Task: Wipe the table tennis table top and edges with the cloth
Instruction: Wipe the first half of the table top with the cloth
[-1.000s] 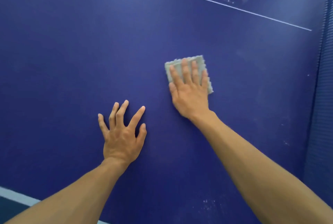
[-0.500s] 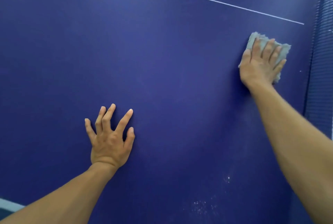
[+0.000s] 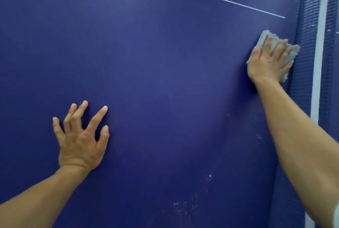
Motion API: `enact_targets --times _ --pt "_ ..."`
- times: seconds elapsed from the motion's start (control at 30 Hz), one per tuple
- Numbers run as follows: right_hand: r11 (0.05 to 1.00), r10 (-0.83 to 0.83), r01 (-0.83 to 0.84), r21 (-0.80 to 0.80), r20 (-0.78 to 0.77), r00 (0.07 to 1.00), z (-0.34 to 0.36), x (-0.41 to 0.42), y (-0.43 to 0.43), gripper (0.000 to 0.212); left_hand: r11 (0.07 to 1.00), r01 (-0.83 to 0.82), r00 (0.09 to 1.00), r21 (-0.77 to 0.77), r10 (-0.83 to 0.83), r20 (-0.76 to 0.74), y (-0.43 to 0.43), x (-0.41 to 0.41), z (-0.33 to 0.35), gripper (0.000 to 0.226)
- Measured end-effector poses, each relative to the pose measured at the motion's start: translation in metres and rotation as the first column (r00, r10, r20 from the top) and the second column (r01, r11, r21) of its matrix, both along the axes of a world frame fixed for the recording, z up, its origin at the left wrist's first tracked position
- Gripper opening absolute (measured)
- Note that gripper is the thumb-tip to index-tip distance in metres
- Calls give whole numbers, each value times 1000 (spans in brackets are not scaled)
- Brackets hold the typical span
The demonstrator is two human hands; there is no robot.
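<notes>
Pressing down with straight fingers, the right hand (image 3: 268, 62) pins the grey cloth (image 3: 294, 50) to the table (image 3: 165, 62) at its net-side edge, arm outstretched. The left hand (image 3: 80, 141) rests splayed on the table, fingers apart. The palm hides most of the cloth.

matt smooth blue table top (image 3: 165, 62); nubbly grey cloth (image 3: 293, 51); mesh net (image 3: 308, 25).

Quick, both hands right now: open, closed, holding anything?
Left hand: open, fingers spread, resting on the table top.
Right hand: open, flat fingers pressing the cloth onto the table top beside the net.
</notes>
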State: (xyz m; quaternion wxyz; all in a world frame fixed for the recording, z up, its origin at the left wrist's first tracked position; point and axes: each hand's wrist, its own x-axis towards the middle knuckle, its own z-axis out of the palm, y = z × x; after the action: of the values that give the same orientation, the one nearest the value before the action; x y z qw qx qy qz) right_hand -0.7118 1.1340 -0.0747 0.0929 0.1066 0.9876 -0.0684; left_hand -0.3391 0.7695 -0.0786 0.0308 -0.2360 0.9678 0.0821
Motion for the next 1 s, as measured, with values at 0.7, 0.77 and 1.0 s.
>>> enact_targets --times 0.7,0.77,1.0 --pt "999 32 -32 -41 15 999 1 -36 -66 62 1000 -4 1000 -17 3 -27 3 -3 2 59" --pt "968 251 -251 -28 4 968 0 -21 -105 62 1000 -7 1000 -17 7 -29 4 -2 0 58" --pt "670 726 -729 -140 -83 683 -8 239 -126 60 1000 -11 1000 -13 11 6 0 1 -2 61"
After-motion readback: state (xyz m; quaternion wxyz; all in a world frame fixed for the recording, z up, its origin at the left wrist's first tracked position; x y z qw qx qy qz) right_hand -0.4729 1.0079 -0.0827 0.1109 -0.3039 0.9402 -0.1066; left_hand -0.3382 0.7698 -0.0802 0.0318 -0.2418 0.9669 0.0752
